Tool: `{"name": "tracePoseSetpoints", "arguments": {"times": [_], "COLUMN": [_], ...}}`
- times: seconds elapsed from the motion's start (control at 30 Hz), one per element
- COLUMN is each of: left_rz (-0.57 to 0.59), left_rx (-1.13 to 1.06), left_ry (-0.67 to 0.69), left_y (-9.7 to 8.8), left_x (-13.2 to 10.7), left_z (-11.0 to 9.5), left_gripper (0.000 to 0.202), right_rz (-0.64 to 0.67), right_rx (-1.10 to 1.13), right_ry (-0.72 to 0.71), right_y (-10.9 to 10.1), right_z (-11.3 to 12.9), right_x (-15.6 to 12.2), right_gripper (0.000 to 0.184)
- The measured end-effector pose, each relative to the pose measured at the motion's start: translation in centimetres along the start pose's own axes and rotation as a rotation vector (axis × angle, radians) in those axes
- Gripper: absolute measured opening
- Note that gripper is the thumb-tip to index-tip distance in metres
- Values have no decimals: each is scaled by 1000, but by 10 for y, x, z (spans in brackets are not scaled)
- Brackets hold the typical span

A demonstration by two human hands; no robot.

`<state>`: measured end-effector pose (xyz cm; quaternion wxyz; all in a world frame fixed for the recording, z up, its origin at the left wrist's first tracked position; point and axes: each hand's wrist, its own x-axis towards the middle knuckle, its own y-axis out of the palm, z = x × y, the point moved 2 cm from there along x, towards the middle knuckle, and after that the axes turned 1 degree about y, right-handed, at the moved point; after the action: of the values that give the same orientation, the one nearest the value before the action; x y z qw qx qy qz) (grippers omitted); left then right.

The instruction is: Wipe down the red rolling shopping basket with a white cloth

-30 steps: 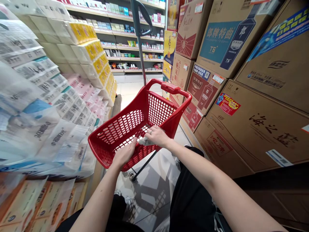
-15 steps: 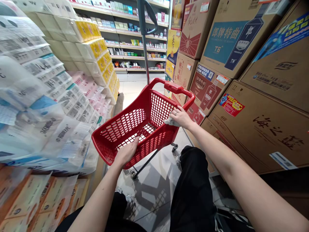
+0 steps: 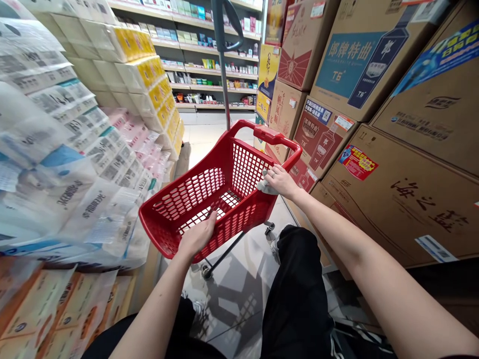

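A red plastic shopping basket cart (image 3: 164,202) with lattice walls and small wheels stands on the tiled floor in front of me. My left hand (image 3: 198,235) grips the near side rim, its thumb over the inside and its fingers hidden behind the wall. Farther along that same side, my right hand (image 3: 280,180) presses a pale grey cloth (image 3: 266,184) onto the rim close to the handle end (image 3: 267,132). The cloth is bunched under the fingers and partly hidden. A tall grey pole with a loop grip (image 3: 225,80) rises behind the basket.
Plastic-wrapped tissue packs (image 3: 86,199) are piled on the left, with yellow-ended packs (image 3: 140,75) behind. Stacked cardboard cartons (image 3: 415,199) line the right side. Shelves of small goods (image 3: 209,72) span the back. My legs (image 3: 295,284) are close to the cart.
My right hand and the cloth have shifted very slightly along the rim. The left hand keeps its hold, and the cart appears almost unmoved.
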<state>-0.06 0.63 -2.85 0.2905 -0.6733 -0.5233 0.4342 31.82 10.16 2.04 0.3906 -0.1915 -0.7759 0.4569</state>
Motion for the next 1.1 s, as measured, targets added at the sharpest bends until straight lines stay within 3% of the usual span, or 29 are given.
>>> {"name": "tracePoseSetpoints", "arguments": {"times": [0.1, 0.3, 0.4, 0.5, 0.7, 0.8, 0.97, 1.1], "left_rz": [-6, -33, -64, -86, -111, -80, -62, -61], "left_rx": [-37, -114, -190, -262, -356, -348, -158, -53], "left_ry": [0, 14, 26, 31, 57, 95, 81, 67], "left_y": [1, -3, -7, -9, -10, -7, -3, -1], "left_x": [-2, -4, -3, -3, -7, -8, -3, -1], "left_z": [-1, 2, 7, 11, 9, 7, 9, 9], "left_gripper": [84, 75, 75, 78, 84, 83, 75, 73], "right_rz": [25, -29, -56, -34, -26, -36, -69, -47], "right_rx": [40, 145, 159, 119, 17, 10, -19, 43], "right_ry": [-58, -100, -128, -181, -47, -15, 47, 5], "right_y": [3, 16, 16, 12, 1, -1, 1, 8], "right_z": [25, 108, 124, 111, 31, 7, 16, 64], "right_x": [4, 15, 18, 15, -2, -7, -6, 2], "right_gripper": [20, 24, 25, 22, 20, 20, 21, 22]}}
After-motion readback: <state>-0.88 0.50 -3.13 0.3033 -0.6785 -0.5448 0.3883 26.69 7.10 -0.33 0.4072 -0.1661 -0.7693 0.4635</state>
